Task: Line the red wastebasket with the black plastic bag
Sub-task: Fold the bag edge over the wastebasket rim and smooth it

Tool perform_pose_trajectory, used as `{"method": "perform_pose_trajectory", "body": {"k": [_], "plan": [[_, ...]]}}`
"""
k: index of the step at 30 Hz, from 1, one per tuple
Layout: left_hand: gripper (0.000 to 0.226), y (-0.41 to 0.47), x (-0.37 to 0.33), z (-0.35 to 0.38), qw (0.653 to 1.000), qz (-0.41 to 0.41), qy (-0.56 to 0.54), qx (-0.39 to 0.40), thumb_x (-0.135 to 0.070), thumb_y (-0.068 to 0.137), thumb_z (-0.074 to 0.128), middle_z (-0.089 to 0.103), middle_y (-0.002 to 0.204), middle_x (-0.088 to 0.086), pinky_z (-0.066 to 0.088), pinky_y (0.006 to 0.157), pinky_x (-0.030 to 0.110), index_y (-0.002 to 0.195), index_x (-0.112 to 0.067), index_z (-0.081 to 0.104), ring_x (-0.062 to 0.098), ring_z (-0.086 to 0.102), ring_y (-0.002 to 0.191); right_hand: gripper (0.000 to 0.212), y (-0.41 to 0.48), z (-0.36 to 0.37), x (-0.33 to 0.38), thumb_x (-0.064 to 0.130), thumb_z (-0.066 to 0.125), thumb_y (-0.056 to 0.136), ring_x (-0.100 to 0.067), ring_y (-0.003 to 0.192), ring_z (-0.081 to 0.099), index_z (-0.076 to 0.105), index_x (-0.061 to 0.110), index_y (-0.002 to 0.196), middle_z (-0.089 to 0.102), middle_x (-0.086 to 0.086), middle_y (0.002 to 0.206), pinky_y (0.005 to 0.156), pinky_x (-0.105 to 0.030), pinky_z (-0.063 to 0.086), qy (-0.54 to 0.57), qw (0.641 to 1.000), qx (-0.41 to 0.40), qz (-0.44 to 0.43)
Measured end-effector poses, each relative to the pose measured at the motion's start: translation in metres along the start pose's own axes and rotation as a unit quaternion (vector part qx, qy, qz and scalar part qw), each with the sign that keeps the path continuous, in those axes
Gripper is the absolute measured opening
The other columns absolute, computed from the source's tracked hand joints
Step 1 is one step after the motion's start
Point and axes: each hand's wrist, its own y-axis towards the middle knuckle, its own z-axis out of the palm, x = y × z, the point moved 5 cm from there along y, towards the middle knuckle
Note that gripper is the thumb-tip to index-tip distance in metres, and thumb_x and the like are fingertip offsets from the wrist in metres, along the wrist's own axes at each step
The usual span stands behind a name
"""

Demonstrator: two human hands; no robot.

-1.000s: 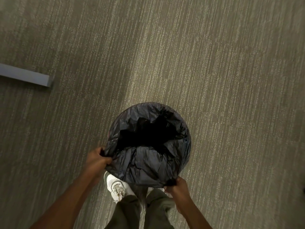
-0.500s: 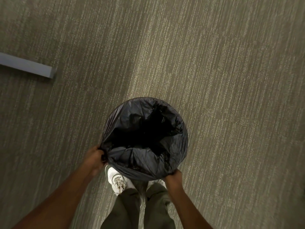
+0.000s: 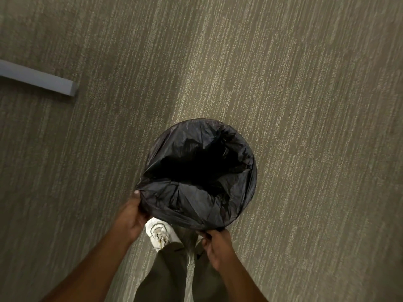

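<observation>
A: From the left, what's holding what?
B: The left hand (image 3: 130, 216) is pinched shut on the black plastic bag (image 3: 196, 199) at the near-left edge of its mouth. The bag is draped over a round opening on the carpet (image 3: 305, 105), just ahead of the white shoe (image 3: 160, 233). No red wastebasket shows; it's covered

A: And the right?
B: The right hand (image 3: 218, 247) is closed on the near edge, nearest the body. The mouth lies forward of both grips, so I'd judge the hem gets pulled down and toward the person

Both hands, left (image 3: 130, 214) and right (image 3: 218, 245), grip the black bag (image 3: 196, 199).
</observation>
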Motion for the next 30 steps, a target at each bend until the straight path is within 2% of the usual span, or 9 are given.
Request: {"method": "perform_pose_trajectory", "body": {"k": [3,7,10,13,17,19,22,25,30], "plan": [[0.039,0.002,0.001,0.004,1.000,0.021,-0.001,0.007,-0.044,0.097,0.038,0.069,0.106,0.002,0.046,0.095,0.040,0.110,-0.017,0.063,0.019,0.064,0.099,0.036,0.006,0.003,-0.004,-0.020,0.043,0.084,-0.026,0.074,0.062,0.058,0.002,0.108,0.065,-0.021,0.102,0.045,-0.023,0.054,0.059,0.998,0.007,0.019],[0.045,0.007,-0.010,0.019,0.997,0.049,-0.052,0.010,-0.026,0.093,0.035,0.077,0.084,0.004,0.057,0.071,0.031,0.079,-0.012,0.075,0.021,0.071,0.081,0.040,0.018,0.000,-0.003,-0.021,0.045,0.084,-0.036,0.096,0.063,0.060,0.012,0.100,0.063,-0.017,0.107,0.071,-0.043,0.059,0.097,0.995,0.006,0.000],[0.046,0.016,-0.020,0.025,0.995,0.058,-0.071,-0.026,-0.027,0.087,0.030,0.073,0.066,0.003,0.050,0.069,0.032,0.062,-0.014,0.067,0.024,0.063,0.076,0.039,0.026,-0.001,0.001,-0.018,0.045,0.086,-0.039,0.105,0.059,0.060,0.016,0.097,0.062,-0.017,0.111,0.086,-0.047,0.052,0.074,0.997,-0.015,-0.025],[0.065,0.022,-0.029,0.028,0.994,0.066,-0.062,-0.057,-0.038,0.089,0.027,0.072,0.054,-0.003,0.046,0.068,0.032,0.043,-0.016,0.067,0.022,0.060,0.076,0.038,0.031,0.000,0.005,-0.015,0.048,0.086,-0.036,0.106,0.060,0.060,0.019,0.099,0.062,-0.014,0.111,0.078,-0.040,0.057,0.048,0.998,-0.012,-0.034],[0.071,0.028,-0.044,0.041,0.998,0.054,0.020,0.002,-0.068,0.086,0.023,0.079,0.084,0.003,0.056,0.070,0.036,0.092,-0.014,0.070,0.023,0.071,0.086,0.043,0.032,-0.013,0.016,-0.018,0.051,0.083,-0.032,0.099,0.065,0.059,0.012,0.112,0.067,-0.015,0.106,0.068,-0.034,0.060,-0.016,0.999,0.019,-0.020],[0.075,0.032,-0.068,0.043,0.979,0.142,0.138,-0.039,-0.071,0.085,0.024,0.071,0.103,0.011,0.055,0.087,0.048,0.103,-0.008,0.059,0.031,0.066,0.102,0.038,0.032,-0.027,0.032,-0.018,0.052,0.081,-0.032,0.093,0.068,0.060,0.006,0.110,0.070,-0.019,0.103,0.068,-0.035,0.060,-0.082,0.996,0.008,-0.024],[0.050,0.031,-0.107,0.057,0.919,0.281,0.275,-0.041,-0.061,0.084,0.046,0.062,0.099,0.008,0.050,0.082,0.042,0.099,-0.015,0.058,0.027,0.059,0.094,0.032,0.034,-0.048,0.075,-0.019,0.045,0.081,-0.033,0.082,0.065,0.060,-0.002,0.103,0.067,-0.026,0.103,0.069,-0.043,0.059,-0.144,0.983,-0.064,-0.090],[0.015,0.036,-0.127,0.076,0.882,0.304,0.359,0.003,-0.037,0.083,0.064,0.065,0.078,0.003,0.046,0.072,0.033,0.081,-0.023,0.066,0.018,0.060,0.074,0.028,0.028,-0.056,0.131,-0.013,0.042,0.086,-0.029,0.082,0.061,0.061,0.002,0.100,0.064,-0.017,0.097,0.064,-0.038,0.055,-0.084,0.970,-0.126,-0.187],[0.032,0.045,-0.133,0.090,0.913,0.261,0.313,-0.003,-0.028,0.086,0.064,0.062,0.055,-0.003,0.048,0.065,0.029,0.055,-0.020,0.062,0.012,0.058,0.057,0.028,0.014,-0.030,0.188,0.027,0.052,0.094,-0.025,0.093,0.064,0.064,0.007,0.108,0.068,-0.011,0.105,0.073,-0.038,0.053,-0.094,0.960,-0.008,-0.265]]}}
